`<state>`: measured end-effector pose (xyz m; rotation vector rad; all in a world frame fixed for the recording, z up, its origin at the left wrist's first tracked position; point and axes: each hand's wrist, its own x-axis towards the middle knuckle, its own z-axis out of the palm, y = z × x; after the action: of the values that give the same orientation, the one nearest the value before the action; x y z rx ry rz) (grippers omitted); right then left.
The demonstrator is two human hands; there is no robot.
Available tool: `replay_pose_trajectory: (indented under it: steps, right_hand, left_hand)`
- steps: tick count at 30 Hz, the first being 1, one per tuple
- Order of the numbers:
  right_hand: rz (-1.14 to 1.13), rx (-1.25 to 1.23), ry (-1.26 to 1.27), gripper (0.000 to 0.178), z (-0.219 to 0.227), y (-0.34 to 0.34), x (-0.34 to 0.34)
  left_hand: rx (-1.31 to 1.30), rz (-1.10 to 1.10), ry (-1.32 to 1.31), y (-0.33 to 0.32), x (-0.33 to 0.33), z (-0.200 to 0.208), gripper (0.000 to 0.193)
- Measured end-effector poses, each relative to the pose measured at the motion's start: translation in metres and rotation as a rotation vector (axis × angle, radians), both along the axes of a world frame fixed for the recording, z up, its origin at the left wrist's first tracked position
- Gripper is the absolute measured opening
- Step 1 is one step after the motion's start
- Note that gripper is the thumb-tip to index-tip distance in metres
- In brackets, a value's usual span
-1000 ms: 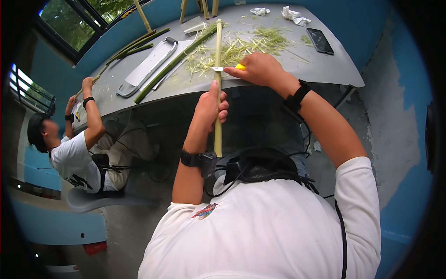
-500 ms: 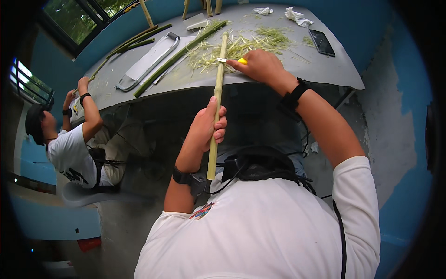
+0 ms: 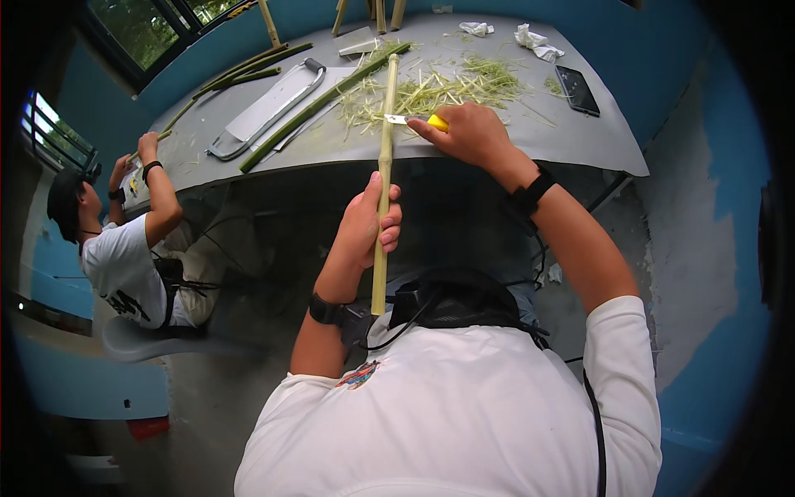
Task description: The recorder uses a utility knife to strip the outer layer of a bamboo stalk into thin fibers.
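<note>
A pale, peeled bamboo stick (image 3: 386, 147) runs from near my waist to the table, its far end over the shavings. My left hand (image 3: 370, 219) is wrapped round its lower part, below a node. In my right hand (image 3: 474, 137) is a yellow-handled utility knife (image 3: 437, 123), its blade lying across the stick above that node. Green-yellow bamboo shavings (image 3: 480, 81) are heaped beyond the knife. A longer green bamboo pole (image 3: 323, 109) lies on the table, left of the stick.
On the grey table (image 3: 571, 142) lie a hacksaw (image 3: 273, 108), a phone (image 3: 578, 89), crumpled tissues (image 3: 538, 41) and more green bamboo poles (image 3: 240, 76). At the left, a seated co-worker (image 3: 124, 257) holds a thin stick. A window is at the far left.
The knife and my right hand have come slightly down the stick toward me. My left hand keeps its hold. The whole view has shifted a little.
</note>
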<state>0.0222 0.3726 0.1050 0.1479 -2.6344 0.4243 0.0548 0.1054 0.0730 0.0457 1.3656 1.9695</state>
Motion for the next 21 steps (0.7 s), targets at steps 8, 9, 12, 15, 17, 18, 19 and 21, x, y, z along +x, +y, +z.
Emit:
replay_pose_trajectory:
  steps: [8,9,12,15,17,18,19,21]
  right_hand:
    - [0.082,0.008,-0.019,0.084,0.0,0.008,0.0]
    - [0.081,0.024,-0.04,0.086,0.002,0.009,0.0]
    - [0.071,0.05,-0.09,0.088,0.007,0.009,-0.001]
    - [0.03,0.055,-0.15,0.09,0.011,0.008,-0.001]
    - [0.017,0.059,-0.156,0.091,0.008,0.007,-0.001]
    - [0.019,0.064,-0.136,0.092,0.007,0.009,-0.003]
    - [0.021,0.068,-0.116,0.092,0.005,0.01,-0.003]
    - [0.029,0.067,-0.098,0.093,0.002,0.011,-0.004]
  left_hand:
    - [0.006,0.031,0.052,0.038,-0.019,-0.005,0.053]
    - [-0.002,0.028,0.062,0.039,-0.022,-0.006,0.054]
    - [-0.054,0.036,0.098,0.041,-0.022,-0.005,0.055]
    - [-0.096,0.068,0.163,0.048,-0.02,-0.009,0.055]
    - [-0.118,0.088,0.201,0.049,-0.019,-0.013,0.056]
    - [-0.128,0.093,0.216,0.05,-0.019,-0.012,0.056]
    - [-0.139,0.098,0.232,0.051,-0.019,-0.012,0.056]
    - [-0.131,0.09,0.211,0.048,-0.016,-0.013,0.056]
